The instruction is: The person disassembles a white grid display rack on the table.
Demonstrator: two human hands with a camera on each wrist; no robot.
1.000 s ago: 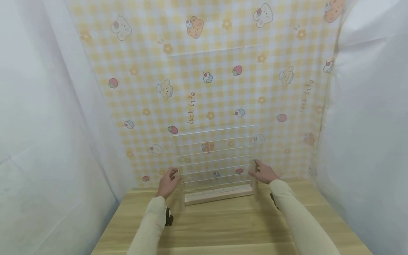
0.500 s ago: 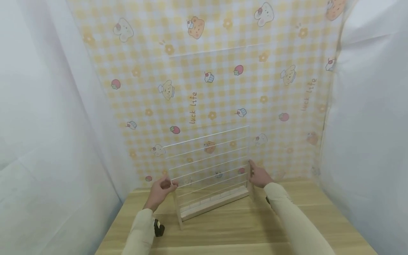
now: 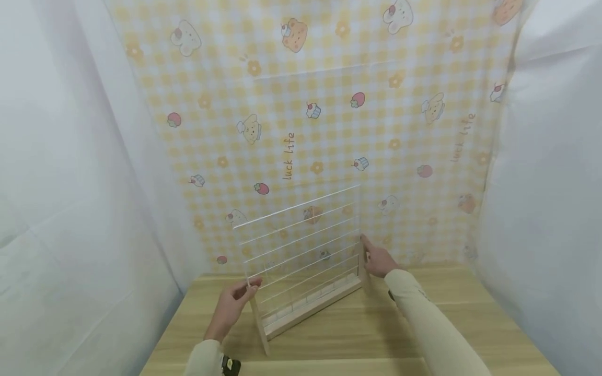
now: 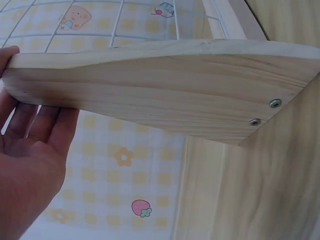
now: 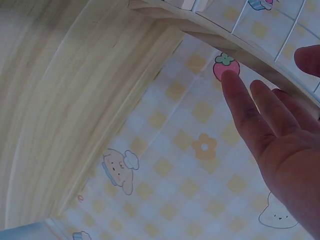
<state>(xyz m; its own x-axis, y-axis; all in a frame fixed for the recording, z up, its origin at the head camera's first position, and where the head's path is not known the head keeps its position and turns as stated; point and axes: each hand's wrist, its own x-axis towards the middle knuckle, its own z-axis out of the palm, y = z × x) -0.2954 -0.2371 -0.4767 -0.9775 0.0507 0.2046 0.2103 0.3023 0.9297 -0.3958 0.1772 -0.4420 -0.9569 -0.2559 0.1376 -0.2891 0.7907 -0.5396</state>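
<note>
A wire rack [image 3: 314, 309] with a wooden base, wooden side panels and a white wire grid stands upright on the table at a slant, its left end nearer me. My left hand [image 3: 229, 308] grips the front edge of its left side panel [image 4: 150, 87], thumb on one face and fingers on the other. Two metal screws show low on that panel in the left wrist view. At the far end, my right hand [image 3: 380, 260] holds the right side panel [image 5: 237, 52] between thumb and fingers; some fingers stretch out free of the wood, and the exact contact is partly hidden.
The light wood-grain table [image 3: 338, 344] extends in front of the rack. Behind it hangs a yellow checked cloth [image 3: 329, 136] with cartoon prints. White sheets [image 3: 70, 183] enclose the left and right sides.
The rack's left end has swung toward me along with my left hand, so it turns from nearly facing me to slanted. My right hand has shifted slightly left with the right end.
</note>
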